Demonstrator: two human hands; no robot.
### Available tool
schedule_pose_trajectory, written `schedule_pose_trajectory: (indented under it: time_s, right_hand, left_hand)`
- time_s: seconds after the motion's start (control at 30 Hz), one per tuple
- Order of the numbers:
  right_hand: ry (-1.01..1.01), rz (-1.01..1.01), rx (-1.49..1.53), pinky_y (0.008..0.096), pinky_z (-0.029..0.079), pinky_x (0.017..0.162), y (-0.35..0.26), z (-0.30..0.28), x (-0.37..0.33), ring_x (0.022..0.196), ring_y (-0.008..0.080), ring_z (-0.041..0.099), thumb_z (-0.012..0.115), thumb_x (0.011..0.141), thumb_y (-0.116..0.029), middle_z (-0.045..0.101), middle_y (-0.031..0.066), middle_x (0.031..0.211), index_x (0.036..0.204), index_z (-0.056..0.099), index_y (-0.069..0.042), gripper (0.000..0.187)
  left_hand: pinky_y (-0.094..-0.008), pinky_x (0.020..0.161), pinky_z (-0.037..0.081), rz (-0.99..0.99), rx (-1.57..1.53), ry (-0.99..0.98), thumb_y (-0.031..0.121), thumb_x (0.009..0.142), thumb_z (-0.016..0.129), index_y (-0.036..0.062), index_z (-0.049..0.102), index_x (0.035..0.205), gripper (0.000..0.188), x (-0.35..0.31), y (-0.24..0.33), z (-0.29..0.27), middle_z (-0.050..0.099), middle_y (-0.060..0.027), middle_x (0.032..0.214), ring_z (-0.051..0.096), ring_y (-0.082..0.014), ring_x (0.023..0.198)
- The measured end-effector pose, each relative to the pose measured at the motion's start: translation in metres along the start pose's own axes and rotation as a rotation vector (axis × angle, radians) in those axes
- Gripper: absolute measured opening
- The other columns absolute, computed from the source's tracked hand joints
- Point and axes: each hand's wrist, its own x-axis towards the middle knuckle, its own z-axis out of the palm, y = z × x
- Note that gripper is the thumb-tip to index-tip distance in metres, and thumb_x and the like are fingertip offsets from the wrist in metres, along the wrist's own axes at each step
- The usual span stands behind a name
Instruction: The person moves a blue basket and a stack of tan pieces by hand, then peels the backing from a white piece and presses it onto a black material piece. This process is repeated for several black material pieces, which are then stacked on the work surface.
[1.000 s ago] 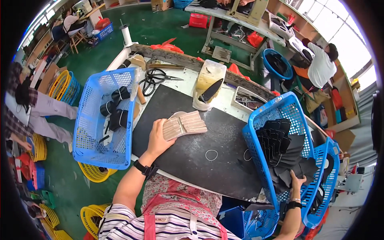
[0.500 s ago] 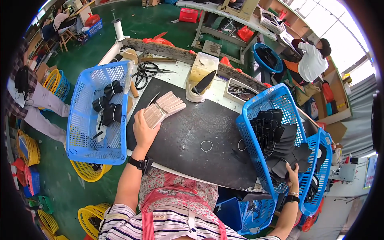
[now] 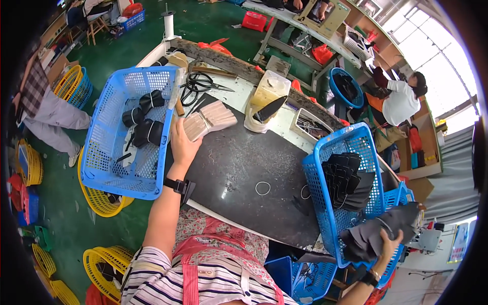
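Observation:
My left hand (image 3: 184, 145) is closed on the near left end of a bundle of pale beige strips (image 3: 216, 118), which has a thin band round its middle and rests on the dark work mat (image 3: 239, 157). My right hand (image 3: 389, 246) grips a fanned stack of dark grey flat pieces (image 3: 363, 239) by its near side, above the near end of the right blue basket (image 3: 325, 203). Inside that basket lies another fanned stack of black pieces (image 3: 343, 175). A loose pale rubber band (image 3: 263, 188) lies on the mat.
On the left, a blue basket (image 3: 96, 168) holds several rolled black bundles (image 3: 147, 133). Black scissors (image 3: 203, 87), a glue container (image 3: 267, 94) with a dark brush and a tool tray (image 3: 310, 124) line the far side. Other people sit or stand around.
My right hand has raised a stack of dark grey pieces out of the right basket and moved right. The left hand still holds the beige bundle. The whole view has shifted slightly.

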Motion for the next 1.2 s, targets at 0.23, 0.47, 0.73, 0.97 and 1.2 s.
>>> schedule_pose_trajectory:
  time_s: [0.23,0.47,0.73,0.97,1.2]
  right_hand:
    - [0.051,-0.501,-0.032,0.0351,0.014,0.114,-0.138,-0.055,-0.095,0.138,0.0277,0.024,0.075,0.069,-0.024,0.03,0.0173,0.148,0.147,0.023,-0.002,0.097]
    - [-0.823,-0.648,0.523,0.0319,0.037,0.094,-0.264,0.184,-0.201,0.105,0.0204,0.045,0.089,0.054,-0.023,0.044,0.0058,0.109,0.112,0.043,-0.005,0.077]
    - [-0.791,-0.45,0.546,0.025,0.037,0.064,-0.239,0.27,-0.268,0.076,0.0093,0.045,0.078,0.073,-0.012,0.044,0.0023,0.075,0.083,0.045,-0.006,0.035]
    - [-0.756,-0.778,0.49,0.0301,0.033,0.053,-0.233,0.249,-0.256,0.065,0.0124,0.044,0.077,0.074,-0.011,0.044,0.0035,0.065,0.066,0.041,-0.006,0.037]
    - [-1.11,-0.052,1.22,0.0231,0.029,0.052,-0.23,0.274,-0.169,0.057,0.006,0.038,0.072,0.075,-0.003,0.046,-0.0051,0.064,0.06,0.045,-0.01,0.031]
  left_hand:
    - [-0.0417,0.104,0.035,0.195,0.236,-0.081,0.024,0.065,0.082,0.0006,0.028,0.14,0.095,-0.021,0.083,-0.021,0.04,-0.0238,0.137,0.04,-0.036,0.128]
    - [-0.0364,0.101,0.04,-0.625,-1.722,-1.094,0.025,0.075,0.078,0.0001,0.039,0.136,0.077,-0.086,0.117,-0.069,0.05,-0.0152,0.13,0.05,-0.0249,0.119]
    - [-0.0307,0.083,0.051,-0.989,-1.468,-1.006,0.009,0.072,0.075,-0.0008,0.058,0.118,0.049,-0.064,0.099,-0.09,0.065,-0.0081,0.106,0.063,-0.0175,0.093]
    - [-0.032,0.089,0.049,-0.801,-1.362,-1.113,0.005,0.066,0.076,-0.002,0.056,0.121,0.059,-0.079,0.074,-0.08,0.064,-0.0094,0.11,0.063,-0.019,0.098]
    - [-0.033,0.089,0.049,-0.684,-1.276,-1.249,0.002,0.061,0.081,-0.0046,0.057,0.118,0.062,-0.097,0.066,-0.084,0.065,-0.0106,0.109,0.062,-0.0188,0.098]
